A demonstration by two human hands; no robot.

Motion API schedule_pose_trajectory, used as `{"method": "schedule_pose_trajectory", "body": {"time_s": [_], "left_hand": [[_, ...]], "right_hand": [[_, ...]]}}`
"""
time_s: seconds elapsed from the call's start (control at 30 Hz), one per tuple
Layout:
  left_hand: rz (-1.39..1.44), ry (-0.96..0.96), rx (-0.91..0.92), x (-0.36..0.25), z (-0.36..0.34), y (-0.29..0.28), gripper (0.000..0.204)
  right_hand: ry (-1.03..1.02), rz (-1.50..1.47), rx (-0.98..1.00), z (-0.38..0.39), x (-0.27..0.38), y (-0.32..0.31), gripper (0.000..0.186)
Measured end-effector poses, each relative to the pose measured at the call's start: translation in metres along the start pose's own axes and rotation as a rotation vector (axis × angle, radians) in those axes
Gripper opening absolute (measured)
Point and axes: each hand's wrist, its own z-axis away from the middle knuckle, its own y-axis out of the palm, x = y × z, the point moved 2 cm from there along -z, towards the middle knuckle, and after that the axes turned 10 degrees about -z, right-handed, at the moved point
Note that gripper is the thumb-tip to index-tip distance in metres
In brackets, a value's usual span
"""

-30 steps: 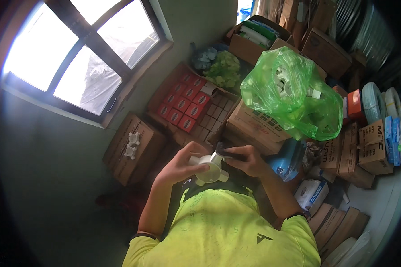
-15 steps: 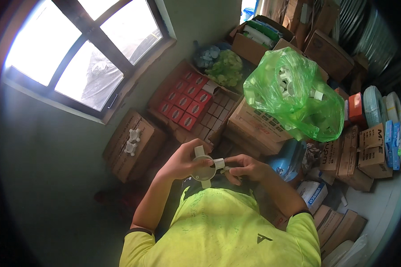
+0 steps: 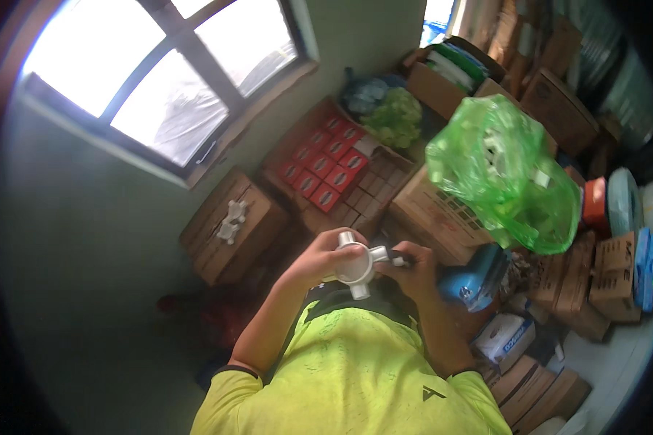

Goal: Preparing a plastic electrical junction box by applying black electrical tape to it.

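A white round conduit junction box (image 3: pixel 355 269) with short pipe spouts is held in front of my waist. My left hand (image 3: pixel 322 259) is closed around its left side, with the thumb over its face. My right hand (image 3: pixel 413 271) is closed at the spout on the box's right side. Its fingers pinch a small dark and whitish piece (image 3: pixel 398 261) at that spout; blur hides its kind. On a cardboard carton (image 3: pixel 248 238) to the left lie more white junction boxes (image 3: pixel 232 220).
A green plastic bag (image 3: pixel 479 156) with white fittings rests on cartons (image 3: pixel 432 210) ahead right. Small red boxes (image 3: pixel 319 170) fill an open carton ahead. A window (image 3: pixel 189 51) is at upper left. A blue plastic-wrapped item (image 3: pixel 471 283) and several cartons (image 3: pixel 617 268) stand at right.
The view has shifted, so the surroundings sit farther right. The junction box is turned slightly in my left hand. My right fingers have drawn in closer around the small piece at the spout.
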Motion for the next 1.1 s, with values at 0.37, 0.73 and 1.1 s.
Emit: {"method": "schedule_pose_trajectory", "body": {"time_s": [0.37, 0.73, 1.1], "left_hand": [[0.121, -0.01, -0.017, 0.04, 0.035, -0.082, 0.034], [0.022, -0.066, -0.893, 0.161, 0.086, -0.283, 0.027], [0.224, -0.596, -1.639, 0.385, 0.137, -0.535, 0.027]], "right_hand": [[0.352, 0.018, 0.442, -0.037, -0.036, 0.073, 0.012], [0.423, -0.234, -0.314, -0.114, -0.152, 0.193, 0.017], [0.505, 0.105, -0.425, -0.127, -0.201, 0.199, 0.013]]}}
